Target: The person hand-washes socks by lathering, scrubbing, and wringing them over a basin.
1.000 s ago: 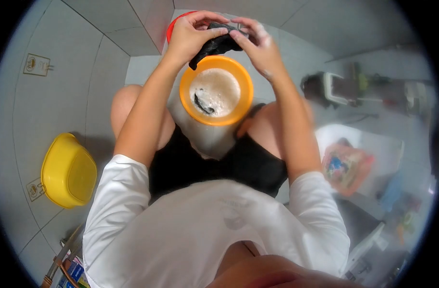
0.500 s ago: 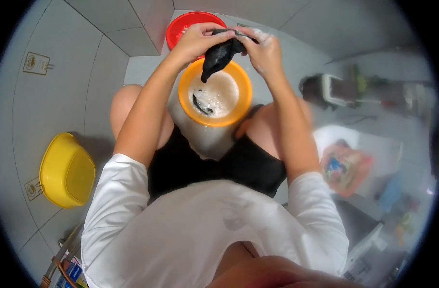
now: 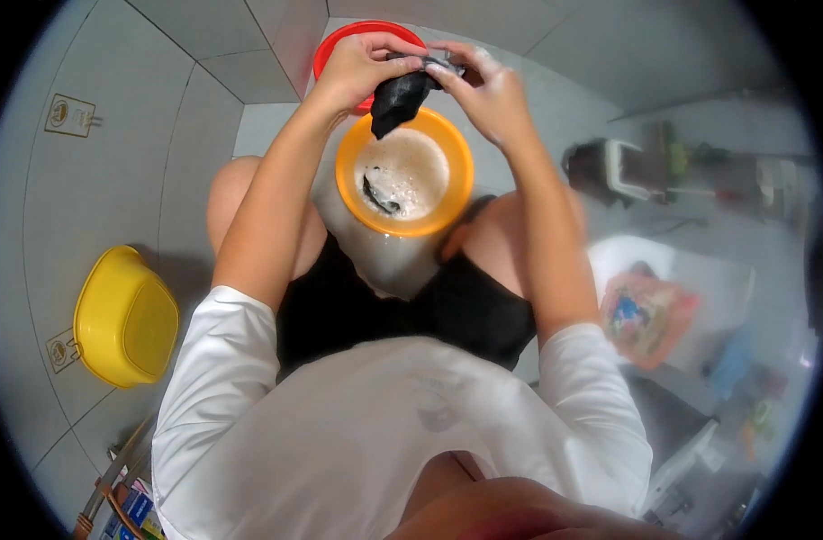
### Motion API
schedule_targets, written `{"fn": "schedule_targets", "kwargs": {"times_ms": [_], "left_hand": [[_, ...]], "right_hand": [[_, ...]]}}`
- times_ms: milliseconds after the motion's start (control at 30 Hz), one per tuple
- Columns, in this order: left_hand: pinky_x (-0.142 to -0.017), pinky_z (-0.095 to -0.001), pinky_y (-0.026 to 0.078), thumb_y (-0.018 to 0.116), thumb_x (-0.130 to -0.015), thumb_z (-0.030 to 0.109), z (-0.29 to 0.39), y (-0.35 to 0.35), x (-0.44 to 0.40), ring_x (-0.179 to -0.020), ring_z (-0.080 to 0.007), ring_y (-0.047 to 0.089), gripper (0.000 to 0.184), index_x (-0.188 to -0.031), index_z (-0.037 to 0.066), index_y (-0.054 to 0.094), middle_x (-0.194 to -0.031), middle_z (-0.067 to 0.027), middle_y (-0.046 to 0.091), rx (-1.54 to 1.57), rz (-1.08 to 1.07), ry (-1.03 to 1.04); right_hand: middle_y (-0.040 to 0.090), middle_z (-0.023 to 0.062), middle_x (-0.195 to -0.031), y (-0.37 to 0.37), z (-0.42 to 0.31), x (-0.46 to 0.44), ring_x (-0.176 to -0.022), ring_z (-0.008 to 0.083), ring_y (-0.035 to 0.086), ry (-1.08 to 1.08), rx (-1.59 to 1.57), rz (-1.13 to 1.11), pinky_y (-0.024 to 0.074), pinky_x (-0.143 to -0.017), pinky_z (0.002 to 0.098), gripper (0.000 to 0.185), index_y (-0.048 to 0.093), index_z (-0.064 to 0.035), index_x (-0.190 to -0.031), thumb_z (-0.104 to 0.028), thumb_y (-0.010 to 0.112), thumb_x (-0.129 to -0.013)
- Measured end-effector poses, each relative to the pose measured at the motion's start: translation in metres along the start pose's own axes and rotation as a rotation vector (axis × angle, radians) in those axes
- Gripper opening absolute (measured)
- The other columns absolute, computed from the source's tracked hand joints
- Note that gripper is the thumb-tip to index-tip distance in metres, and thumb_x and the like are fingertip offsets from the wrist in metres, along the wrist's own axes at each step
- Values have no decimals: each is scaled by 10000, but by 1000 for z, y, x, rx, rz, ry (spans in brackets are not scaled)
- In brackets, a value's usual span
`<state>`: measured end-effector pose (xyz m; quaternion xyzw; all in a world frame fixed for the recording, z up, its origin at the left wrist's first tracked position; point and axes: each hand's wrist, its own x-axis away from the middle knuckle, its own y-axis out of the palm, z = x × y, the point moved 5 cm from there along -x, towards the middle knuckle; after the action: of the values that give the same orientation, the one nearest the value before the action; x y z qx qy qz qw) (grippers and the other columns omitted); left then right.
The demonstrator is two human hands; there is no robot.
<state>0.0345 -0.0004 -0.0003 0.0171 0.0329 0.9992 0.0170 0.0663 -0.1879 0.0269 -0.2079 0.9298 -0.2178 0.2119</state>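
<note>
Black cloth (image 3: 399,101) is hanging higher now, uncovering more foam (image 3: 420,171); left hand (image 3: 359,68) and right hand (image 3: 494,95) are pinching it.

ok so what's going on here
A person is holding a black cloth in both the left hand and right hand; its lower end overlaps the far rim of an orange basin in view. Inside are foamy liquid and something dark. A red basin sits beyond, partly hidden by the left hand.
</note>
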Motion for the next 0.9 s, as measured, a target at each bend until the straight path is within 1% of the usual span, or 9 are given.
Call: {"fn": "schedule_targets", "kwargs": {"times_ms": [167,300,400,500,567,633,667,833,900], "left_hand": [[-816,-275,569,814,-817,38,19,6,3,-906,-125,692,321,-1114,-11,703,-1014,-79,735,-257,26,287],[-785,-268,565,812,-850,132,9,6,0,-881,-115,687,298,-1103,10,711,-993,-69,730,-120,23,235],[-723,-256,554,703,-933,459,-1,11,7,-859,-102,686,446,-1161,75,704,-977,-32,724,-122,-128,-176],[-718,-269,558,666,-953,483,-10,15,6,-854,-100,689,469,-1196,83,693,-982,-26,727,149,-154,-264],[-704,-256,554,715,-940,400,-21,10,1,-832,-96,688,433,-1213,66,683,-983,-33,731,156,-147,-278],[-693,-237,550,757,-921,277,-11,3,-4,-823,-92,684,357,-1190,51,693,-991,-42,733,29,-46,-58],[-785,-256,567,790,-869,94,-5,1,-3,-916,-137,696,261,-1088,-23,709,-1002,-99,732,1,3,-44],[-790,-262,564,781,-870,96,5,6,-2,-925,-139,696,251,-1081,-18,705,-1000,-93,732,-163,-23,88],[-790,-249,545,766,-893,147,0,8,-3,-933,-93,667,295,-1148,23,688,-1049,-43,716,-224,-45,183]], "right_hand": [[751,98,-923,1,9,-5,-759,134,679,0,-164,28,542,-716,294,211,779,-93,-1038,-226,770,-875],[739,122,-918,-6,5,-5,-776,221,704,9,58,48,553,-727,328,176,782,-89,-1003,-168,778,-845],[733,123,-921,-9,-6,-5,-799,283,705,-185,175,90,561,-737,350,178,783,-106,-992,-133,782,-817],[730,110,-944,-10,-20,-4,-830,306,702,-317,259,99,568,-750,361,195,779,-123,-995,-109,778,-801],[730,101,-960,-9,-21,-3,-839,304,703,-355,281,102,570,-755,362,201,776,-130,-996,-97,773,-797],[725,115,-1033,-6,-18,-6,-881,300,708,-367,170,69,574,-766,354,244,741,-114,-1082,-84,738,-840],[725,115,-1033,-5,-19,-4,-881,300,708,-366,169,69,574,-766,354,244,741,-114,-1082,-84,738,-840],[713,123,-1055,8,-14,-1,-969,241,695,24,-75,-51,537,-870,329,241,663,-73,-1187,-126,647,-952],[712,109,-1042,10,-8,-2,-969,224,688,-17,-122,-3,527,-884,324,218,665,-70,-1167,-127,642,-958]]}}
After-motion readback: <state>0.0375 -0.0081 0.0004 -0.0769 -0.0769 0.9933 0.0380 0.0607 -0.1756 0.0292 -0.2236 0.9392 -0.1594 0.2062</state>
